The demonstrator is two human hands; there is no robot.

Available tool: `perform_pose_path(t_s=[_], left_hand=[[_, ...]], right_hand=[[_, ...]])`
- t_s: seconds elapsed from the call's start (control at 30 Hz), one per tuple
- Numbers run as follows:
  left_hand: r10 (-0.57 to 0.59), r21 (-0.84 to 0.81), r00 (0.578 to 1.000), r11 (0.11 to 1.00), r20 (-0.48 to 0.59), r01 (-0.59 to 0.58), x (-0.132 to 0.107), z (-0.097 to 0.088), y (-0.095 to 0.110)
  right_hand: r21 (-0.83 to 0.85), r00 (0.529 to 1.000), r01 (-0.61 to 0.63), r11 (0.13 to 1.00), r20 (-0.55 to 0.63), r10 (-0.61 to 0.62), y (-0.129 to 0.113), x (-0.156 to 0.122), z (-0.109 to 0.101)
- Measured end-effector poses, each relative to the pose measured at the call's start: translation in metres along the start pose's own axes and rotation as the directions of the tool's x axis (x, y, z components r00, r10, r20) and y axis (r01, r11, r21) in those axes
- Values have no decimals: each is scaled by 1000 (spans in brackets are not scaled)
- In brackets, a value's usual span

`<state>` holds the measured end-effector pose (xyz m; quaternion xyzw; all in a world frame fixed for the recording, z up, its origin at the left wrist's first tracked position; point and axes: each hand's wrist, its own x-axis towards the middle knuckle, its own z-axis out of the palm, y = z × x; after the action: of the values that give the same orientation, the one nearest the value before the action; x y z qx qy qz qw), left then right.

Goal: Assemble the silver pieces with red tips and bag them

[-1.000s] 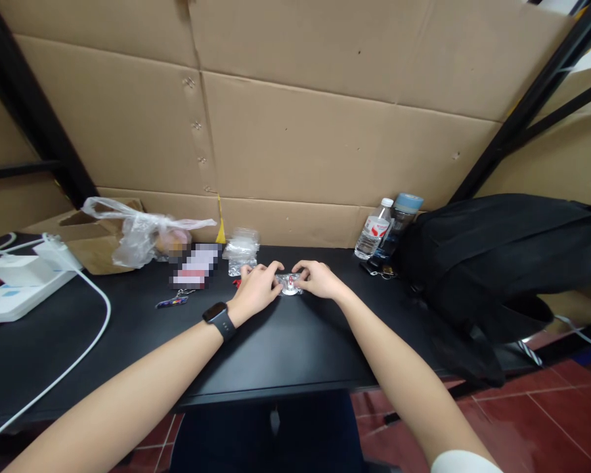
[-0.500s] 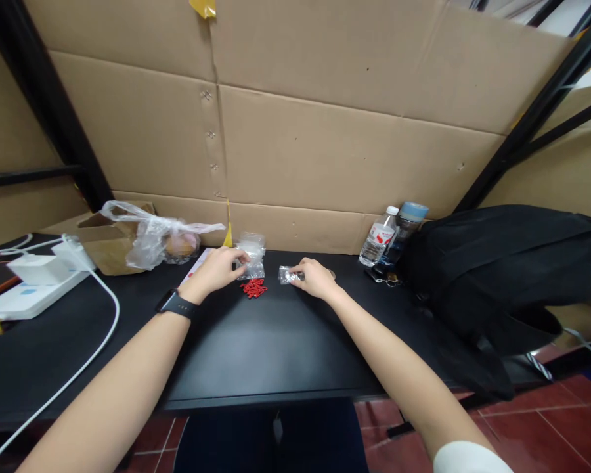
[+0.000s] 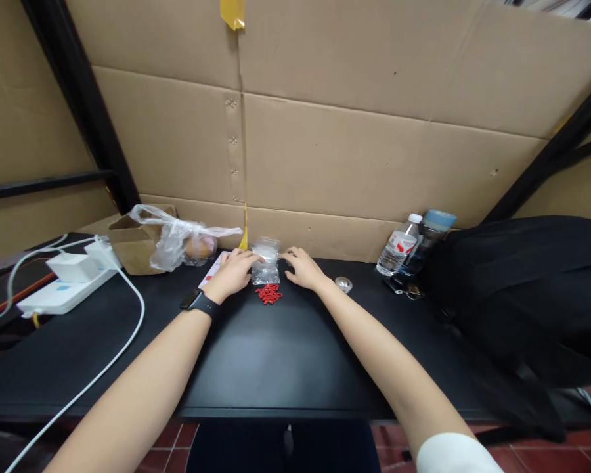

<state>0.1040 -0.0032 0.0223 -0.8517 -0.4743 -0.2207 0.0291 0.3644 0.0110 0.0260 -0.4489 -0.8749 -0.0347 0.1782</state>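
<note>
A stack of small clear plastic bags (image 3: 266, 251) lies on the black desk near the cardboard wall. My left hand (image 3: 235, 272) reaches it from the left, fingers stretched out, their tips at the edge of the bags. From the other side my right hand (image 3: 303, 269) extends its spread fingers to the stack's right edge. Neither hand shows a firm grip on a bag, though the exact fingertip contact is too small to make out. Just in front of the bags sits a little heap of red pieces (image 3: 268, 293), too small to identify.
Right of my right wrist lies a clear round roll (image 3: 343, 284), apparently tape. Bottles (image 3: 398, 246), keys (image 3: 414, 292) and a black backpack (image 3: 517, 295) occupy the right. Leftward are a tied plastic bag (image 3: 170, 240), a cardboard box (image 3: 132, 246) and a power strip (image 3: 66, 292) with white cable.
My right hand has moved left to the stack from a small clear bag lying apart, which no longer shows separately. The round roll has come into view. The camera has shifted slightly.
</note>
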Motion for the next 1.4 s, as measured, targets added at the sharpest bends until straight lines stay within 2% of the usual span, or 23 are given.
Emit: perform_pose_path(t_s=[0.03,0.1,0.23,0.3,0.37,0.5,0.57,0.7,0.8,0.9,1.07,1.2,1.3,1.4], left_hand=[[-4,0,1000,1000,-2,4,0,-1,1],[-28,-1,999,1000,-37,28,1,-3,4],[-162,-45,969,987,-186,156,5,-6,11],[-241,-103,943,969,-227,223,6,-8,15],[-269,-166,930,958,-250,233,7,-11,20],[-209,-250,939,958,-272,141,6,-13,45],[-162,-267,956,959,-246,94,5,-13,59],[-63,-252,981,968,-183,15,3,-13,71],[73,-218,995,972,-63,-85,1,-12,63],[200,-176,977,967,81,-183,-1,-9,55],[139,-103,983,987,117,-127,-3,-7,51],[115,-64,988,992,103,-108,-2,-7,46],[118,-62,988,992,95,-112,-2,-3,40],[124,-73,987,990,98,-118,-1,2,38]], right_hand=[[30,998,59,998,-13,-59,-4,1,1],[73,994,102,992,-40,-99,-10,3,2],[149,987,51,987,-159,-28,-18,11,-1],[215,978,55,975,-208,-9,-21,13,-7],[310,974,79,947,-226,-7,-24,12,-17],[544,993,27,839,-110,39,-30,-4,-37],[587,997,-15,810,-47,53,-29,-18,-44],[517,991,-88,851,-41,128,-10,-51,-48],[413,966,-219,884,-38,257,12,-70,-46],[329,932,-331,884,-34,362,31,-77,-49],[305,933,-352,885,35,359,54,-85,-64],[211,931,-365,907,61,360,67,-108,-70],[138,934,-339,931,172,314,72,-122,-72],[98,926,-356,929,173,336,73,-125,-73]])
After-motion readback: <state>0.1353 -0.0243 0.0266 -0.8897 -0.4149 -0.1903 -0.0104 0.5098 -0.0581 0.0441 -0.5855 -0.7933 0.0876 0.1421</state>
